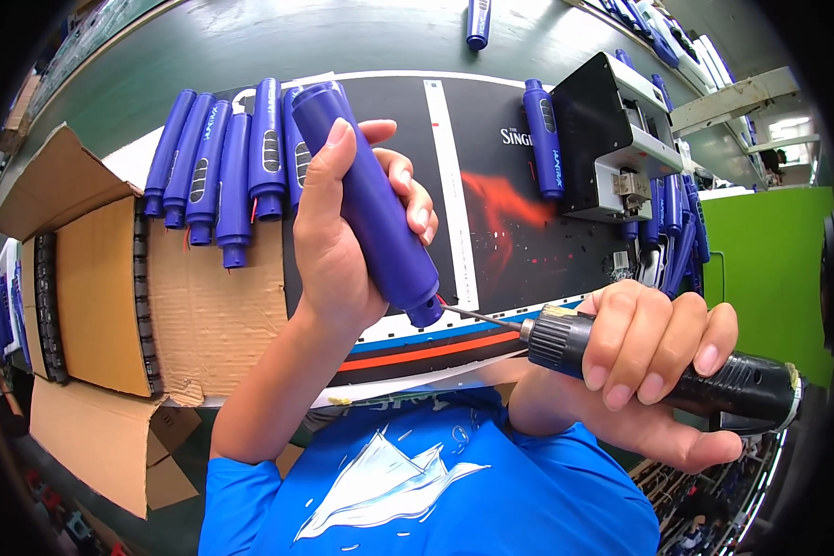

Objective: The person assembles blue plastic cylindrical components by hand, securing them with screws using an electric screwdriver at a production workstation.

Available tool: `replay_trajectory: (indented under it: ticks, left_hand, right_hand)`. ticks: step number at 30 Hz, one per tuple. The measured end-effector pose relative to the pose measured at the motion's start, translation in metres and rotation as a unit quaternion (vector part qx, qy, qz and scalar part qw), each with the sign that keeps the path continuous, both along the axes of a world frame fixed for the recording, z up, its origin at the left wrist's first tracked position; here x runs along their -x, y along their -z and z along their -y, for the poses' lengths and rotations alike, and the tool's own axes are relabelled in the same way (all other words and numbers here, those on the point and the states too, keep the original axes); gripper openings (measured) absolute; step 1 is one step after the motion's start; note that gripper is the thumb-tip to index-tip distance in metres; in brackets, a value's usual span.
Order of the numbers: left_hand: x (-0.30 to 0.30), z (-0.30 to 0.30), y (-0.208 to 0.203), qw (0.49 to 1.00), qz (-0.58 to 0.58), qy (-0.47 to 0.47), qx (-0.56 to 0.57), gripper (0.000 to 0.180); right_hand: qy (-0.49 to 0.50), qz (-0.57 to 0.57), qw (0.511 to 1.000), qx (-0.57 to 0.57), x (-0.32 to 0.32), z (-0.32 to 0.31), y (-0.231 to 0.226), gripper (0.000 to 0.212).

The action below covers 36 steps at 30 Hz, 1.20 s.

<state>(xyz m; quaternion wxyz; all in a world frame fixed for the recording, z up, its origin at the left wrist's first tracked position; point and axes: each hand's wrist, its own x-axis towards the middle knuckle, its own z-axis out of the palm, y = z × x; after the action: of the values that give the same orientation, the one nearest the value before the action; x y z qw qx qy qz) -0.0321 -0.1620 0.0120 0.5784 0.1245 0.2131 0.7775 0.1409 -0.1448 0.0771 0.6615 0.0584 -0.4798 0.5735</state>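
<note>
My left hand point(343, 213) is wrapped round a dark blue plastic tube-shaped handle point(385, 232), tilted with its narrow end down toward the right. A small hole shows in that narrow end. In my right hand point(653, 371) lies a black electric screwdriver point(565, 341), fingers over its body and thumb beneath. Its thin metal bit point(482, 316) reaches left to the narrow end of the handle, by a bit of red wire. Whether the bit sits inside the hole or only touches beside it, I cannot tell.
Several similar blue handles point(199, 171) lie in a row at left, on cardboard beside an open carton point(102, 296). Another handle point(544, 139) lies next to a black and white machine point(612, 139) at right. A white ruler strip point(449, 185) crosses the dark mat point(500, 250).
</note>
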Motion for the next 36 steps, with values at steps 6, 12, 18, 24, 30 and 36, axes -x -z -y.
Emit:
replay_trajectory:
  ticks: [6, 12, 18, 24, 30, 36]
  left_hand:
    - [-0.001, -0.002, 0.005, 1.000, 0.007, 0.000, -0.007, 0.048]
    - [0.003, -0.002, 0.005, 0.999, 0.033, -0.001, -0.018, 0.047]
    - [0.002, -0.004, -0.002, 1.000, 0.013, -0.011, -0.004, 0.045]
    - [0.002, -0.002, 0.000, 1.000, -0.015, -0.010, -0.009, 0.045]
    - [0.003, -0.002, 0.000, 0.999, -0.023, -0.028, -0.011, 0.044]
    - [0.001, -0.003, 0.002, 0.999, -0.034, -0.016, -0.028, 0.043]
  right_hand:
    - [-0.003, 0.000, 1.000, 0.001, -0.002, -0.002, 0.002, 0.058]
    - [0.032, 0.043, 0.998, -0.032, -0.023, -0.020, -0.006, 0.058]
    - [0.333, 0.093, 0.938, 0.002, -0.129, -0.091, -0.003, 0.051]
    - [0.346, 0.067, 0.931, 0.099, -0.141, -0.129, -0.004, 0.044]
    - [0.381, 0.144, 0.912, 0.048, -0.116, -0.150, -0.003, 0.039]
    - [0.386, 0.178, 0.904, 0.042, -0.118, -0.136, 0.001, 0.041]
